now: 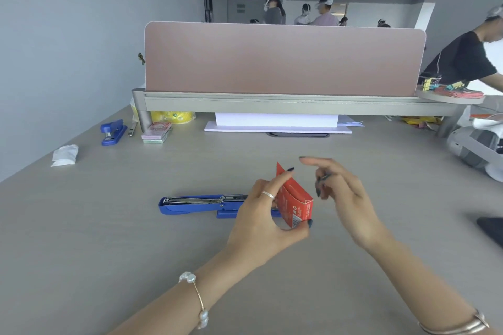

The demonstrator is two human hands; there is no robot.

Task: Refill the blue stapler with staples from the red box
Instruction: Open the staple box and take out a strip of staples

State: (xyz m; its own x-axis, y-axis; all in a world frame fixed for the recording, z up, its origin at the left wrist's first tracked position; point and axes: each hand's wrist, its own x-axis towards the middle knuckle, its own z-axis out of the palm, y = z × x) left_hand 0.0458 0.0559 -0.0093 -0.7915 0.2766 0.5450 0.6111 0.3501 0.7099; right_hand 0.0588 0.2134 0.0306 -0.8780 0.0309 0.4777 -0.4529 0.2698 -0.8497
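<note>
The blue stapler [196, 204] lies swung open on the grey table [109, 239], its metal staple channel facing up. Its right end is hidden behind my left hand [261, 215]. That hand grips the red box [295, 205] just above the table, tilted, with the end flap [281, 171] standing open. My right hand [345, 198] hovers just right of the box's open end. Its thumb and fingers pinch a small grey strip of staples [324, 177]. The hand is blurred.
A second blue stapler [113, 132], a stack of staple boxes [156, 132] and a white packet [65, 155] lie at the back left. A pink divider [283, 60] and white paper stack [277, 122] close the far side. Another person [468, 60] works at the right.
</note>
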